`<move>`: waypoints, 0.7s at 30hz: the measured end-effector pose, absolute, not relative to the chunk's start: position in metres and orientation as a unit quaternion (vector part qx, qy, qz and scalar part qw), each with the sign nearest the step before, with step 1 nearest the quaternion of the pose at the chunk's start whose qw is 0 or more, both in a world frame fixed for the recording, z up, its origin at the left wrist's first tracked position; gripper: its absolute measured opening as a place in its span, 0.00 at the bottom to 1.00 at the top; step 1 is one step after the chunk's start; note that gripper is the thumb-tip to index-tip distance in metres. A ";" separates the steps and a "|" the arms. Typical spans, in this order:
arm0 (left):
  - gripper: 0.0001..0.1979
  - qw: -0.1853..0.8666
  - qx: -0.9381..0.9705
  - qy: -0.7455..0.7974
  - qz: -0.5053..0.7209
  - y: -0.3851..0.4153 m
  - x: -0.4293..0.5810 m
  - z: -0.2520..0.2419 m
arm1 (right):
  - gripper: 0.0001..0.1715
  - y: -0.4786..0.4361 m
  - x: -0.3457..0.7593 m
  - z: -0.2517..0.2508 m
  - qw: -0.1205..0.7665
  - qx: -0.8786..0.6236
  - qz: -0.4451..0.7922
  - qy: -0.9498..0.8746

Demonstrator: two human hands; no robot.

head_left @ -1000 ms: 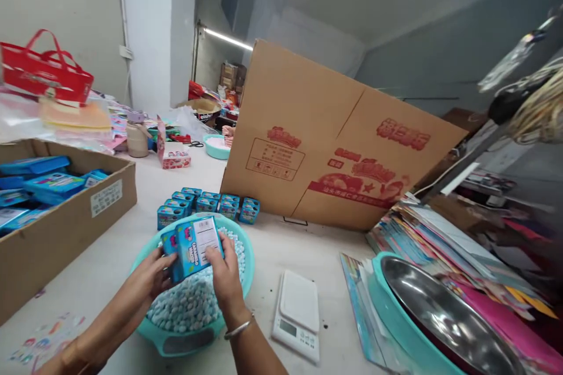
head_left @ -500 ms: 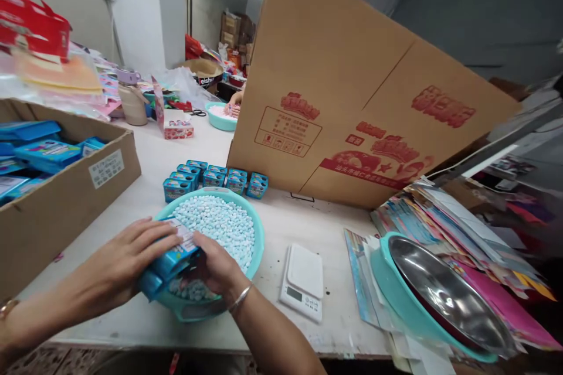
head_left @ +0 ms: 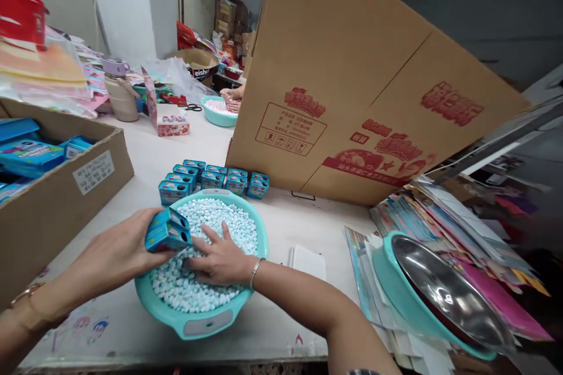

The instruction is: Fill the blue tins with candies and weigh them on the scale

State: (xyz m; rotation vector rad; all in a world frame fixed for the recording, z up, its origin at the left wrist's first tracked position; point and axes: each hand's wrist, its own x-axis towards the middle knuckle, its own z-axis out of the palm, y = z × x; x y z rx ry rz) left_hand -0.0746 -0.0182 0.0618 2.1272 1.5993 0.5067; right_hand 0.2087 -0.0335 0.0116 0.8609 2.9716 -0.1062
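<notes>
My left hand is wrapped round a pair of small blue printed boxes, held tilted over the left side of a turquoise basin. Dark openings show in the boxes' ends. Small pale blue and white pellets, which look like candies, fill much of the basin. My right hand rests among them with fingers spread, its lower fingertips partly sunk and hidden. Behind the basin stand several similar blue boxes in short rows.
A carton of blue packs stands at left. A large cardboard box walls off the back. A white scale lies behind my right forearm. At right, a steel bowl sits over papers. A co-worker's hands work in another basin.
My right hand has left the blue boxes and now lies spread in the pellets. My left hand has turned the boxes so their ends show. The view has shifted slightly.
</notes>
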 end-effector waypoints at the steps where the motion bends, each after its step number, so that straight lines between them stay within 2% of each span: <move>1: 0.30 0.206 0.781 0.568 0.155 -0.017 -0.067 0.062 | 0.22 -0.026 0.211 0.009 0.021 0.298 -0.051 0.953; 3: 0.32 0.184 0.810 0.551 0.076 -0.015 -0.050 0.065 | 0.22 -0.015 0.218 0.004 -0.008 0.357 -0.105 0.928; 5: 0.31 0.169 0.833 0.527 0.006 -0.011 -0.029 0.067 | 0.22 -0.008 0.226 0.001 -0.086 0.437 -0.179 0.877; 8: 0.28 0.169 0.854 0.492 -0.029 -0.003 -0.001 0.065 | 0.19 0.003 0.235 -0.004 -0.305 0.564 -0.316 0.699; 10: 0.27 0.176 0.857 0.483 -0.022 0.002 0.011 0.061 | 0.16 0.011 0.236 -0.009 -0.409 0.602 -0.372 0.577; 12: 0.26 0.183 0.854 0.487 -0.013 0.003 0.018 0.057 | 0.13 0.018 0.231 -0.017 -0.452 0.617 -0.390 0.513; 17: 0.25 0.192 0.822 0.535 0.031 -0.002 0.021 0.051 | 0.18 0.021 0.203 -0.029 -0.530 0.620 -0.426 0.392; 21: 0.31 0.220 0.774 0.585 0.105 -0.011 0.018 0.032 | 0.17 0.018 0.185 -0.016 -0.589 0.588 -0.452 0.320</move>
